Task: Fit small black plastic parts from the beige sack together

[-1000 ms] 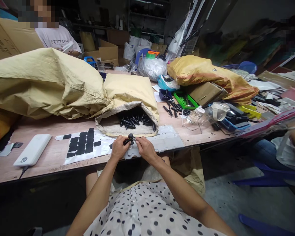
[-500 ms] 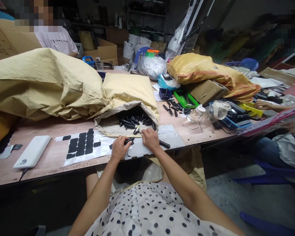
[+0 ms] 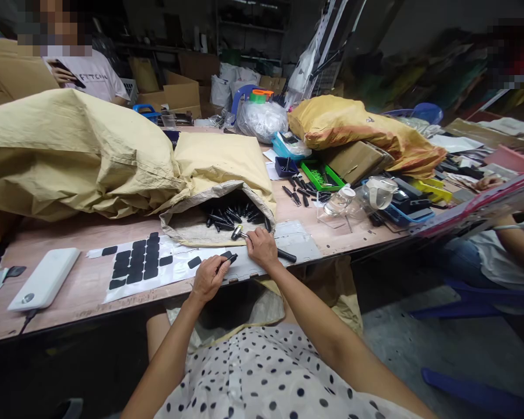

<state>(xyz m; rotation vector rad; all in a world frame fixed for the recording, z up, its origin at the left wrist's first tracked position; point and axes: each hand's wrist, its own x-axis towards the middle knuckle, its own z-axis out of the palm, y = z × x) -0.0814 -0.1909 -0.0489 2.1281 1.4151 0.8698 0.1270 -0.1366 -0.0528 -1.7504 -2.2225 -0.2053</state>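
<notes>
My left hand [image 3: 209,277] is closed on a small black elongated piece [image 3: 232,258], its tip sticking out past the thumb. What kind of part it is I cannot make out. In my right hand [image 3: 262,247] lies a small hammer; the hammer head [image 3: 236,233] points left and the black handle [image 3: 287,256] shows to the right of the palm. Both hands are over a grey board [image 3: 297,240] at the table's front edge. Just behind them gapes the mouth of a beige sack [image 3: 179,230], with several black pointed pieces [image 3: 236,214] inside.
White sheets with black rounded patches [image 3: 137,259] lie to the left, beside a white power bank [image 3: 46,279]. A large beige sack [image 3: 70,151] fills the left side. A green tray [image 3: 323,174], loose black pieces and a clear jug [image 3: 378,192] stand right. A person [image 3: 91,73] is behind.
My left hand has tilted the black piece and come slightly nearer to me. My right hand keeps the hammer. The view has shifted a little, and a dark device now shows in the far person's hand.
</notes>
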